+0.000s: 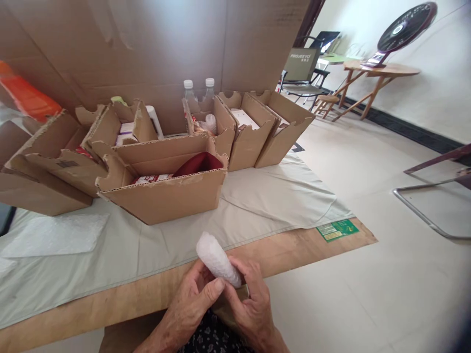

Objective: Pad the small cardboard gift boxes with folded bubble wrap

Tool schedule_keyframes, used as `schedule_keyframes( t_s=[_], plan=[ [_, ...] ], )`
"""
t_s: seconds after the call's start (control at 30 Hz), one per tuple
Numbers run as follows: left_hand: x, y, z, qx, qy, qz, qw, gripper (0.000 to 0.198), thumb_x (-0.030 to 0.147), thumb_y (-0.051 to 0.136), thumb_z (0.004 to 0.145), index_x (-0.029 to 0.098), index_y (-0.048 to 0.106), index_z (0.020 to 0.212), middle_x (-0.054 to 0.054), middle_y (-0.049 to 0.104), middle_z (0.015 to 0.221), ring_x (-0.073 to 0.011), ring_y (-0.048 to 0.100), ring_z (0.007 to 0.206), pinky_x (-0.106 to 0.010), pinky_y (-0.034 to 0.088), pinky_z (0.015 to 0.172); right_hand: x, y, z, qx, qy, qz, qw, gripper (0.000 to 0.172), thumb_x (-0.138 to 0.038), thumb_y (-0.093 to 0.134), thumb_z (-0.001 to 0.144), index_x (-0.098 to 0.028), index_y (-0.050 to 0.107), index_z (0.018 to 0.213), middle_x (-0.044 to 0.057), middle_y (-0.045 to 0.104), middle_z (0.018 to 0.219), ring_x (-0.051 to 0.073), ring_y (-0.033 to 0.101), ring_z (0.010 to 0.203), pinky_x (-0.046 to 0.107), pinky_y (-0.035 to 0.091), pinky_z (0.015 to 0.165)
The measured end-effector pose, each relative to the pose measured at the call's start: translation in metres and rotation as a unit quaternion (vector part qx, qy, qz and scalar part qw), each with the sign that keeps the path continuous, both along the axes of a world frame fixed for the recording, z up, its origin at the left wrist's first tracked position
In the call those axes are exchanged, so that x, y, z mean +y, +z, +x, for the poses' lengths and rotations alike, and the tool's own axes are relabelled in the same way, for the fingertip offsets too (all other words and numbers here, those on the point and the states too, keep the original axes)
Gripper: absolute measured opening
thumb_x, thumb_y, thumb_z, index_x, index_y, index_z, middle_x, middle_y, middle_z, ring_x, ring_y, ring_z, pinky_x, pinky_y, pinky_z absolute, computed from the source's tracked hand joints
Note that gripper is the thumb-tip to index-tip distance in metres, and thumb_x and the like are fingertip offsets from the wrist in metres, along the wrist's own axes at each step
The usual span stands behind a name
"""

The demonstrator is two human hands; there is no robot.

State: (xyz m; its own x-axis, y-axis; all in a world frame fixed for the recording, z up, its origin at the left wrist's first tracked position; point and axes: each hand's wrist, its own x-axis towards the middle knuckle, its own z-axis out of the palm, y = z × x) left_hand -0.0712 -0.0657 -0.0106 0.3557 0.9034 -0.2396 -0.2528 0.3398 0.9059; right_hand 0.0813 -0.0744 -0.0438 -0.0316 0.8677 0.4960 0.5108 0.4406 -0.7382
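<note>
Both my hands meet at the bottom centre, just in front of the table's near edge. My left hand (191, 301) and my right hand (252, 304) are closed together around a white foam-wrapped roll (217, 259), which sticks up and to the left out of my fingers. Under the roll, between my palms, a bit of brown paper or card (230, 306) shows. Directly beyond my hands stands an open cardboard box (165, 196) with a dark red item (200, 164) and a red-and-white pack inside.
Several open cardboard boxes (257, 132) stand in a row on a pale cloth (279, 193) over a cardboard sheet; two capped bottles (198, 90) rise behind them. A white foam sheet (55, 235) lies at left. At right: tiled floor, a wooden table with a fan (401, 29), chairs.
</note>
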Motion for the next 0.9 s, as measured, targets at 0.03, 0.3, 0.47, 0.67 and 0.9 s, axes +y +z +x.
schedule_keyframes(
  t_s=[0.03, 0.3, 0.47, 0.67, 0.9],
  plan=[
    [-0.001, 0.000, 0.000, -0.009, 0.012, -0.004, 1.000, 0.065, 0.058, 0.069, 0.087, 0.020, 0.058, 0.138, -0.017, 0.064, 0.139, -0.0324, 0.059, 0.131, -0.051, 0.047, 0.111, -0.002, 0.000, -0.004, 0.005, 0.010, -0.003, 1.000, 0.033, -0.019, 0.058, 0.095, -0.025, 0.056, 0.128, 0.008, 0.069, 0.109, 0.025, 0.065, 0.096, 0.040, 0.056, 0.082],
    [-0.010, -0.008, -0.022, 0.058, 0.063, 0.023, 0.996, 0.051, 0.044, 0.070, 0.087, 0.020, 0.062, 0.132, -0.012, 0.070, 0.127, -0.0275, 0.066, 0.118, -0.042, 0.049, 0.107, -0.006, 0.003, 0.007, -0.023, 0.106, -0.065, 0.992, 0.046, -0.043, 0.055, 0.100, -0.024, 0.050, 0.142, 0.014, 0.058, 0.140, 0.032, 0.056, 0.129, 0.049, 0.051, 0.104],
    [-0.008, 0.017, -0.030, 0.069, -0.069, 0.038, 0.995, 0.040, 0.024, 0.066, 0.085, 0.022, 0.067, 0.125, -0.003, 0.071, 0.099, -0.0196, 0.065, 0.089, -0.028, 0.051, 0.079, 0.006, 0.018, 0.015, 0.094, 0.237, -0.213, 0.943, 0.079, -0.073, 0.055, 0.091, -0.027, 0.039, 0.153, 0.016, 0.057, 0.145, 0.034, 0.059, 0.130, 0.047, 0.055, 0.102],
    [-0.005, 0.018, -0.046, 0.119, -0.151, 0.020, 0.981, 0.040, 0.024, 0.071, 0.072, 0.019, 0.074, 0.111, 0.000, 0.066, 0.093, -0.0176, 0.056, 0.082, -0.024, 0.042, 0.071, 0.019, 0.031, 0.004, 0.123, 0.288, -0.234, 0.920, 0.045, -0.064, 0.063, 0.091, -0.027, 0.073, 0.115, 0.011, 0.072, 0.114, 0.026, 0.073, 0.092, 0.034, 0.061, 0.078],
    [-0.002, -0.001, -0.064, 0.210, -0.178, 0.009, 0.961, 0.041, 0.035, 0.067, 0.075, 0.021, 0.073, 0.113, -0.002, 0.069, 0.097, -0.0201, 0.059, 0.089, -0.026, 0.042, 0.078, 0.019, 0.024, 0.017, 0.178, 0.208, -0.320, 0.907, 0.048, -0.061, 0.075, 0.080, -0.029, 0.070, 0.115, 0.005, 0.072, 0.095, 0.021, 0.067, 0.076, 0.026, 0.056, 0.067]
  ],
)
